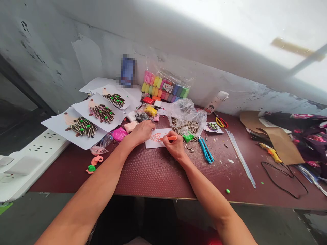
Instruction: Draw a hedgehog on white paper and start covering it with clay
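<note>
An orange pen (171, 138) is pinched in my right hand (175, 146), its tip on a small white card (151, 144). The card lies flat and carries an orange oval filled with small marks (156, 136). My left hand (143, 131) rests at the card's upper left corner, fingers bent together and holding it down. Just beyond my right hand, a clear plastic bag (184, 110) holds striped sunflower seeds (190, 127). A lump of green clay (188, 136) sits by the bag, and a few seeds lie loose on the table.
Paper sheets with seed-covered hedgehogs (84, 127) overlap at left, near a white power strip (38, 158). Colored clay packs (166, 86) lean against the wall. To the right are a blue utility knife (205, 149), scissors (221, 121), glue sticks (241, 158) and a yellow glue gun (271, 153) with its cord.
</note>
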Demonstrator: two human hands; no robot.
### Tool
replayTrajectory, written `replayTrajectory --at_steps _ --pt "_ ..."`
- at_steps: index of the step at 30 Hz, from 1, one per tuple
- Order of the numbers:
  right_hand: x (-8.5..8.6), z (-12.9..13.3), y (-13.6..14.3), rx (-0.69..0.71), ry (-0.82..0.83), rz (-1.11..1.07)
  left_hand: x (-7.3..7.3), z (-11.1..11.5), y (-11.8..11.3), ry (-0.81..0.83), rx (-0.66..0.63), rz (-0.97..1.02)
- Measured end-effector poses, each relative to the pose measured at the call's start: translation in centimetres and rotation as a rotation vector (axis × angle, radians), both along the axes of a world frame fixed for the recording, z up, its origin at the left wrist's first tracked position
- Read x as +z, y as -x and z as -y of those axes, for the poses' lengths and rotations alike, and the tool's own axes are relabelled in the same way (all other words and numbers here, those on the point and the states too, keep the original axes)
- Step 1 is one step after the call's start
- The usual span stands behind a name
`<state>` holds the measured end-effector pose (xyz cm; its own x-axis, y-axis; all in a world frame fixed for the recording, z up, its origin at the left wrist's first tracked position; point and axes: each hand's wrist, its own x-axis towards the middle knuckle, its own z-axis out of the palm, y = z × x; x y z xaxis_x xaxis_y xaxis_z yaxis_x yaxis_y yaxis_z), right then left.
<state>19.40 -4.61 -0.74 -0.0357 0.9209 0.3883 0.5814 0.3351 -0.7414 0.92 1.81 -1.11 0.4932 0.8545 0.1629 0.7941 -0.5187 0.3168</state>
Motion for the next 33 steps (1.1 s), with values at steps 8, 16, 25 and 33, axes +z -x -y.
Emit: replayTrajectory --at_steps 8,16,25,33 --pt "0.11 0.01 -0.02 0.014 0.005 0.002 0.16 0.11 -0.04 -0.004 0.0 -0.016" --pt "-0.02 0.01 -0.02 0.03 0.018 -0.021 0.13 0.08 -0.04 -0.011 0.003 -0.03" --pt "0.01 0.01 0.07 0.037 0.026 -0.045 0.27 0.14 -0.12 0.006 0.011 -0.033" --pt "0.15 -0.28 -0.43 -0.067 -0.014 -0.08 0.27 0.11 -0.12 -0.004 0.008 -0.031"
